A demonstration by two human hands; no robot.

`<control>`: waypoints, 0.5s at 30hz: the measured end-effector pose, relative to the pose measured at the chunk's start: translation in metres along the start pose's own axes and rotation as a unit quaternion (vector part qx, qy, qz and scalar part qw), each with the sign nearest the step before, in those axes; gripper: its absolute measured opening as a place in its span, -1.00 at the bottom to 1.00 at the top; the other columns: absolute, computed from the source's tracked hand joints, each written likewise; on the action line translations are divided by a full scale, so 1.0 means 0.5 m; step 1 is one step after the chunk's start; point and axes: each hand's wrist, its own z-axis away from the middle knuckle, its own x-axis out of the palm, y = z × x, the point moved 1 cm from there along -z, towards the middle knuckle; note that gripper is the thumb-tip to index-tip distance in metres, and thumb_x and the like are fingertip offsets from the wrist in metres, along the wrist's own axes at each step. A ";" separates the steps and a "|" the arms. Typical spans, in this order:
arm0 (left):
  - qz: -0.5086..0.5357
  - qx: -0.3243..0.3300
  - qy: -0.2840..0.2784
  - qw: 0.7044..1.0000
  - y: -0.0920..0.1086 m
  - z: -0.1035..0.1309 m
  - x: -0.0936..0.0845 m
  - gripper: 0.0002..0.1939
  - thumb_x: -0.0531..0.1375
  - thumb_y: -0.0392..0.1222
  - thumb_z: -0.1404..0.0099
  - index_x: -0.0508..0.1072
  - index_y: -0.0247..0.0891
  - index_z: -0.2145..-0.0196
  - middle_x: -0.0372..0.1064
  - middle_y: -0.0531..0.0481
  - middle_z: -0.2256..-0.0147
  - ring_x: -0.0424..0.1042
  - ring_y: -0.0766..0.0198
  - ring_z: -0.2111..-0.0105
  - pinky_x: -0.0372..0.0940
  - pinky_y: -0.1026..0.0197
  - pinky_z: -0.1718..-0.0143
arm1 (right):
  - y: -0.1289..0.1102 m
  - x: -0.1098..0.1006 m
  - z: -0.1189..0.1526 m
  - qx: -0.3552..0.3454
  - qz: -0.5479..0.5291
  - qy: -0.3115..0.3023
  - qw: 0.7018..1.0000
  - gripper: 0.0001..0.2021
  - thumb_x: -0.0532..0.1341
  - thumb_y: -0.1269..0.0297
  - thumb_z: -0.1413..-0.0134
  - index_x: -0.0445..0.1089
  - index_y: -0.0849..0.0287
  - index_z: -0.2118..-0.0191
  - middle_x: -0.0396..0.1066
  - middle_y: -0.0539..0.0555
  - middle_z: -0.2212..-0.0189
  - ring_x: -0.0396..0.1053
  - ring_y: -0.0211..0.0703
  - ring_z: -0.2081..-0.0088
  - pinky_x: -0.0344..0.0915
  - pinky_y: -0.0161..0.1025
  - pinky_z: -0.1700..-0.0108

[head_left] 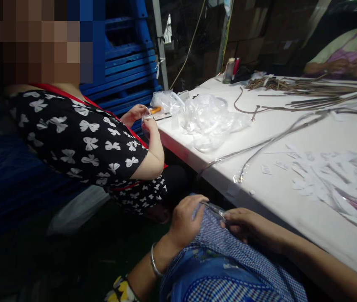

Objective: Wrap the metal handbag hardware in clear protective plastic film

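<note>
A small clear plastic wrapping (pixel 213 209) with something dark inside stretches between my two hands, above the blue checked apron (pixel 225 243). My left hand (pixel 187 220), with a silver bangle at its wrist, pinches one end of it. The other end is between the fingers and thumb of my right hand (pixel 244 224). Both hands are just off the table's near edge. On the white table (pixel 269 134), long belt-like strips in clear wrapping (pixel 260 144) lie across the surface, and one end hangs over the edge.
At the left, a person (pixel 87 138) handles a small plastic piece. Crumpled clear bags (pixel 206 117), brown strips (pixel 272 84), a bottle (pixel 228 70) and many small packets (pixel 332 167) lie on the table. Another person (pixel 345 58) sits across it. Blue pallets (pixel 128 63) stand behind.
</note>
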 end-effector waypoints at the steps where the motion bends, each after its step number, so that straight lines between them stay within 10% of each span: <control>1: 0.010 0.034 -0.038 0.999 0.004 0.014 0.013 -0.68 0.09 -0.33 -0.32 0.41 -0.19 -0.01 0.45 -0.07 0.02 0.38 0.19 -0.01 0.24 0.11 -0.11 | -0.001 0.003 0.003 0.004 -0.034 -0.011 0.999 -0.70 0.11 0.11 -0.17 0.38 0.27 0.36 -0.06 -0.14 0.64 -0.11 -0.36 0.60 -0.05 -0.39 0.56; 8: 0.112 -0.030 -0.057 0.992 -0.034 0.046 0.092 -0.68 -0.02 -0.23 -0.42 0.36 -0.23 -0.07 0.47 -0.09 0.08 0.45 0.21 0.08 0.33 0.17 0.00 | -0.033 0.033 0.025 -0.072 -0.161 -0.070 0.982 -0.71 0.13 0.19 -0.23 0.47 0.31 0.20 -0.04 -0.12 0.57 -0.11 -0.39 0.58 0.13 -0.40 0.48; 15: 0.292 -0.154 -0.107 0.938 -0.017 0.033 0.102 -0.59 0.00 0.02 -0.42 0.34 -0.27 -0.07 0.45 -0.02 0.35 0.38 0.39 0.56 0.28 0.34 0.50 | -0.092 0.011 0.046 -0.302 -0.149 0.110 0.935 -0.58 0.09 0.02 -0.20 0.36 0.07 -0.09 0.30 0.09 0.23 0.36 -0.06 0.17 0.30 -0.08 -0.06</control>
